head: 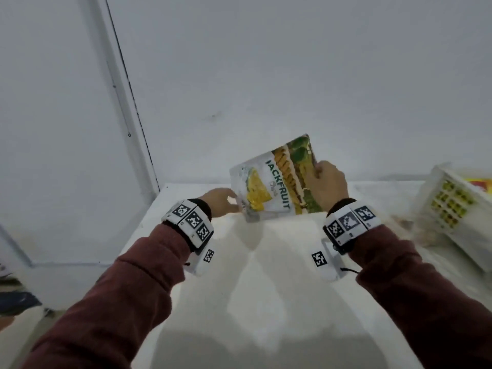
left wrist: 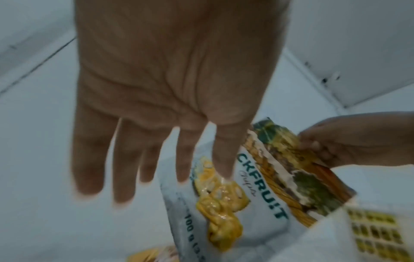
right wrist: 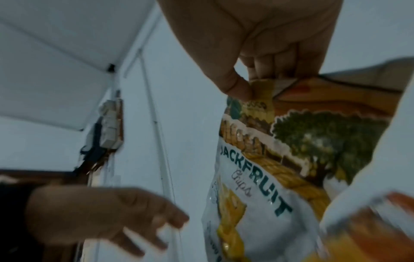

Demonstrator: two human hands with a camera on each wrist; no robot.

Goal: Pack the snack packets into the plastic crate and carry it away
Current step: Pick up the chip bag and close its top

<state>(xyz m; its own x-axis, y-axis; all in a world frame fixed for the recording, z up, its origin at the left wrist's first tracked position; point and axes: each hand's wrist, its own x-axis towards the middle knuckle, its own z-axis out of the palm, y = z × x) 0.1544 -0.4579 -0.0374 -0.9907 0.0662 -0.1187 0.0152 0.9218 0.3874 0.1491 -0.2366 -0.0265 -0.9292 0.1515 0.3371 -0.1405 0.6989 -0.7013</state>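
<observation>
A white and yellow jackfruit chips packet hangs tilted above the white table. My right hand pinches the packet's top edge between thumb and fingers. My left hand is just left of the packet's bottom, fingers straight and spread, holding nothing. In the left wrist view the packet lies under the left fingertips; contact is unclear. The white lattice plastic crate stands at the right edge with yellow packets showing through its side.
A white wall with a thin black cable rises behind the table. A yellow and red packet sits in the crate. Another orange packet edge shows low in the left wrist view. Floor lies to the left of the table.
</observation>
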